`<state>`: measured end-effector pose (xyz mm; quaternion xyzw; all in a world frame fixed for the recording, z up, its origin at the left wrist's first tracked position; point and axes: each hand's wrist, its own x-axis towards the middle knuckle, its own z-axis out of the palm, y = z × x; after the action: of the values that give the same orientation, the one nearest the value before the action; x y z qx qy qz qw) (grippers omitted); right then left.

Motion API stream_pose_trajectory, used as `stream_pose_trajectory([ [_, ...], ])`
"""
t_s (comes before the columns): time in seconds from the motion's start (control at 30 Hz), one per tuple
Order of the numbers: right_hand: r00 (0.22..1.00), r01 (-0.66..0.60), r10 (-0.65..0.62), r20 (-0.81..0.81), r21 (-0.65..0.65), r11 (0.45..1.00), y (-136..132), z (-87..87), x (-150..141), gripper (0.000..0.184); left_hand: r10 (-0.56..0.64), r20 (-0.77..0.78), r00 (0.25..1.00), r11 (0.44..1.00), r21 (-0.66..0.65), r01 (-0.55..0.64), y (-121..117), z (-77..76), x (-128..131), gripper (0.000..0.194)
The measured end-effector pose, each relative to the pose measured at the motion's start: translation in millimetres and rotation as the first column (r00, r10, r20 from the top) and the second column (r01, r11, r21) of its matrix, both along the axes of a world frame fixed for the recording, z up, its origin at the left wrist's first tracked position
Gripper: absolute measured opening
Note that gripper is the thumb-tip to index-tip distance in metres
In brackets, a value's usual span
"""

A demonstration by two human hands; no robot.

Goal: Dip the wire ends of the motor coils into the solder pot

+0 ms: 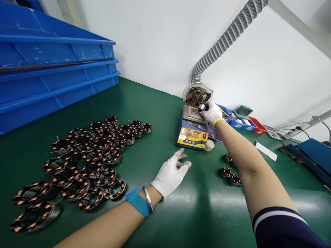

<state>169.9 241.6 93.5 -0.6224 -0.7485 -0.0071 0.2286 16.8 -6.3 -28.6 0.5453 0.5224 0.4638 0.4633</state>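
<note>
My right hand (213, 113), in a white glove, grips a motor stator (202, 107) by its side. It holds the ring over the top plate of a solder pot (192, 136) with a yellow front panel and red lit digits. Fingertips behind the stator are partly hidden. My left hand (170, 174), also gloved, hovers above the green table in front of the pot, fingers apart and holding nothing. To its left stand many copper-wound stators (93, 155) in rows. Several more stators (229, 172) sit beside my right forearm, which partly covers them.
Stacked blue crates (59, 69) rise at the back left. A grey ducted fan (198, 96) stands behind the pot. Small blue bins (239, 123), a red bin (258, 126) and a white strip (266, 151) lie to the right, near a blue machine (312, 158).
</note>
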Motion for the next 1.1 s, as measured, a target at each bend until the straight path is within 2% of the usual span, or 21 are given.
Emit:
stream_pose_trajectory([
  [0.17,0.998,-0.013,0.014,-0.054,0.029,0.999,0,4.1,0,0.043,0.000,-0.003,1.000,1.000,0.005,0.000,1,-0.5,1,0.059],
  [0.43,1.000,0.015,-0.015,-0.014,0.023,1.000,0,-2.2,3,0.041,-0.014,-0.004,1.000,1.000,0.001,0.014,1,-0.9,0,0.056],
  [0.57,0.989,-0.048,0.054,-0.136,0.051,0.998,-6,8.7,6,0.045,-0.018,0.006,1.000,1.000,0.006,0.018,1,-0.8,0,0.057],
  [0.67,0.955,-0.159,0.166,-0.247,0.046,0.986,-27,21.0,17,0.045,-0.021,0.011,1.000,1.000,-0.005,0.021,0,1.4,1,0.056],
  [0.77,0.935,-0.272,0.237,-0.266,-0.105,0.957,-71,24.9,35,0.042,-0.029,-0.013,1.000,1.000,-0.011,0.028,0,2.9,0,0.056],
  [0.87,0.928,-0.374,0.347,-0.139,-0.372,0.850,-127,16.5,53,0.036,-0.030,-0.027,0.999,1.000,-0.009,0.030,0,0.9,-1,0.058],
  [0.93,0.907,-0.341,0.419,0.040,-0.513,0.788,-159,5.3,63,0.033,-0.034,-0.035,0.999,0.999,-0.009,0.034,0,-1.0,-1,0.060],
  [1.03,0.850,-0.135,0.397,0.346,-0.585,0.800,-184,-14.1,77,0.032,-0.048,-0.060,0.997,0.999,-0.013,0.047,1,-1.1,0,0.062],
  [1.1,0.821,-0.041,0.361,0.442,-0.586,0.809,-189,-24.5,89,0.032,-0.046,-0.081,0.996,0.999,-0.014,0.045,-1,1.6,2,0.061],
])
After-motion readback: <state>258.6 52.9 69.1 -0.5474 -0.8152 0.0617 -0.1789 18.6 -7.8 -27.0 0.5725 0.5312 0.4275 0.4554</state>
